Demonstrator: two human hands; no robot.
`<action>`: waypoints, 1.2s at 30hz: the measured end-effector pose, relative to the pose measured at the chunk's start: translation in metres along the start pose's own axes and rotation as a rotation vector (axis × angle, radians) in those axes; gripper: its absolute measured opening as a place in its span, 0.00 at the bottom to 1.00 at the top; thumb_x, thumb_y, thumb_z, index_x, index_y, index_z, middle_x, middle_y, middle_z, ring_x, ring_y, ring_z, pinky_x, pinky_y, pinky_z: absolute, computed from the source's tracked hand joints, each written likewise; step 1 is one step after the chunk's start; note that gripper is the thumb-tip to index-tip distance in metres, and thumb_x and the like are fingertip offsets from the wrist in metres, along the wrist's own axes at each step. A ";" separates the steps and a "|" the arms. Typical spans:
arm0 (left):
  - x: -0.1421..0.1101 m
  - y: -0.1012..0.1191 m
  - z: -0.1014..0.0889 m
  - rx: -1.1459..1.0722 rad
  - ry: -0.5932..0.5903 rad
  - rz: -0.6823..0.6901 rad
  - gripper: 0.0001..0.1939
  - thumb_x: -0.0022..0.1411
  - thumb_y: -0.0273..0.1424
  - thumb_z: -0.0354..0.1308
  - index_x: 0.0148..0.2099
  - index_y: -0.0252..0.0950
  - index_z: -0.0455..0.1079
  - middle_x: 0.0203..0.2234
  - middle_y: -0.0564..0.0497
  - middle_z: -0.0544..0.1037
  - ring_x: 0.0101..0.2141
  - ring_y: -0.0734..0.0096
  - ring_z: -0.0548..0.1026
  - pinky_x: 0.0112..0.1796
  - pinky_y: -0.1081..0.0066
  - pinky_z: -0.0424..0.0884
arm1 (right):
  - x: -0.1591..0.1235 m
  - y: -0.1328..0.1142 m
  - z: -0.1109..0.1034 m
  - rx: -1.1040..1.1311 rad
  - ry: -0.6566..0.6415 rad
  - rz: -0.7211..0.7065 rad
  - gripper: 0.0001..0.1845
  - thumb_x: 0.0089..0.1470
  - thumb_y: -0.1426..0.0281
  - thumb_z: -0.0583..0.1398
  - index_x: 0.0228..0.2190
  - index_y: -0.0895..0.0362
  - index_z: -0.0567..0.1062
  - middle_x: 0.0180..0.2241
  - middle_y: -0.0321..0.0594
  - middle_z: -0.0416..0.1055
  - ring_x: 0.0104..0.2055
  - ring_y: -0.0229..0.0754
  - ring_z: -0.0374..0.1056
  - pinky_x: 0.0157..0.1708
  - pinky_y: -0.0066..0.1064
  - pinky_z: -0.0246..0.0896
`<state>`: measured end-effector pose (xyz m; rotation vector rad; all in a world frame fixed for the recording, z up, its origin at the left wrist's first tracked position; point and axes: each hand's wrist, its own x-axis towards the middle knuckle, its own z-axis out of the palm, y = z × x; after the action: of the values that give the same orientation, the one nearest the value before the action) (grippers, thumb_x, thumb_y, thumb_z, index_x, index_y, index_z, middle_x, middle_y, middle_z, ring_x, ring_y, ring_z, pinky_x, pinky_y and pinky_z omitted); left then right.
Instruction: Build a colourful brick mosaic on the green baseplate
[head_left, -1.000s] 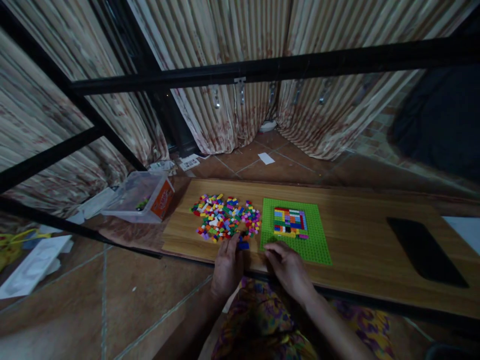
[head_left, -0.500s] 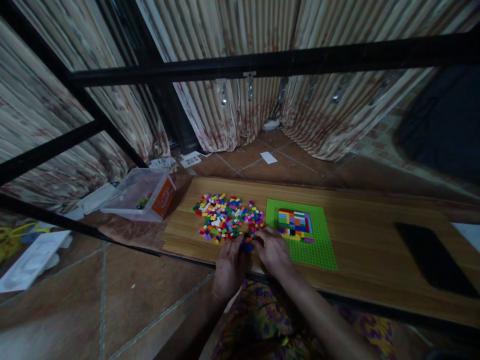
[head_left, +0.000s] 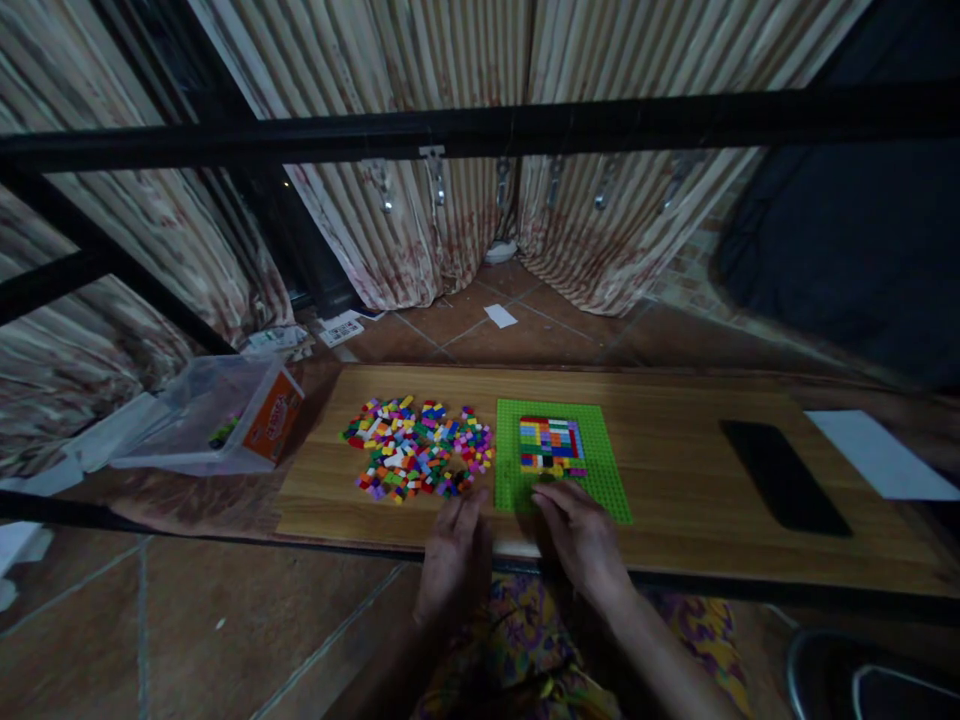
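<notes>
A green studded baseplate (head_left: 611, 480) lies on the wooden board, carrying a multicoloured square of toy building bricks (head_left: 551, 442). My right hand (head_left: 581, 530) is over the baseplate's front edge, its thumb and fingers closed in a pinch just below the brick square. Whatever is in the pinch is too small to make out. Left of the baseplate spreads a heap of loose bricks (head_left: 420, 447). My left hand (head_left: 454, 550) rests at the board's front edge below the heap, fingers curled together, with their contents hidden.
A clear plastic box (head_left: 195, 410) with an orange label stands left of the board (head_left: 667, 410). Toward the right lie a dark flat phone-like slab (head_left: 784, 475) and a white sheet (head_left: 881, 452). A black metal bar (head_left: 480, 130) crosses in front of the curtains.
My right hand has gone from the heap's edge to the baseplate, and my hands are farther apart. The blue brick seen between them no longer shows. The view has turned right.
</notes>
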<state>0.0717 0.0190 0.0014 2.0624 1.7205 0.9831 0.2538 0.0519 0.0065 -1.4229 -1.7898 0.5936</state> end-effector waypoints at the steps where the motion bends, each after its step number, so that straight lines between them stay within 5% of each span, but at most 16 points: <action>1: 0.002 0.006 0.006 -0.037 -0.039 -0.012 0.19 0.63 0.24 0.47 0.56 0.37 0.64 0.44 0.44 0.75 0.46 0.64 0.73 0.47 0.63 0.71 | -0.001 0.007 -0.007 -0.004 0.040 0.027 0.15 0.60 0.61 0.53 0.38 0.52 0.78 0.37 0.43 0.74 0.39 0.45 0.70 0.41 0.37 0.66; 7: 0.024 0.047 0.040 -0.379 -0.343 -0.114 0.25 0.60 0.28 0.51 0.61 0.34 0.59 0.34 0.48 0.78 0.32 0.68 0.76 0.38 0.68 0.73 | 0.013 0.041 -0.030 -0.149 0.136 0.038 0.18 0.58 0.56 0.54 0.36 0.51 0.80 0.38 0.43 0.72 0.40 0.45 0.69 0.41 0.38 0.66; 12: 0.040 0.061 0.056 -0.468 -0.432 -0.212 0.30 0.59 0.28 0.50 0.64 0.33 0.54 0.31 0.50 0.78 0.29 0.69 0.75 0.33 0.70 0.72 | 0.021 0.054 -0.028 -0.244 0.122 -0.058 0.15 0.58 0.58 0.55 0.37 0.48 0.80 0.41 0.43 0.70 0.44 0.47 0.66 0.43 0.40 0.65; 27: 0.050 0.061 0.060 -0.399 -0.501 -0.210 0.31 0.57 0.28 0.50 0.64 0.35 0.55 0.28 0.51 0.78 0.29 0.68 0.75 0.32 0.70 0.71 | 0.015 0.056 -0.026 -0.342 0.144 -0.203 0.14 0.60 0.66 0.54 0.42 0.51 0.78 0.51 0.44 0.68 0.49 0.49 0.62 0.47 0.44 0.62; 36: 0.052 0.061 0.061 -0.362 -0.504 -0.212 0.31 0.57 0.29 0.50 0.64 0.36 0.55 0.29 0.51 0.78 0.28 0.67 0.75 0.31 0.70 0.70 | 0.022 0.058 -0.021 -0.070 0.204 -0.048 0.12 0.56 0.62 0.58 0.34 0.52 0.80 0.48 0.45 0.69 0.47 0.47 0.66 0.47 0.42 0.63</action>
<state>0.1604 0.0655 0.0102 1.6704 1.3470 0.5879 0.3032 0.0868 -0.0185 -1.4292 -1.6913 0.3503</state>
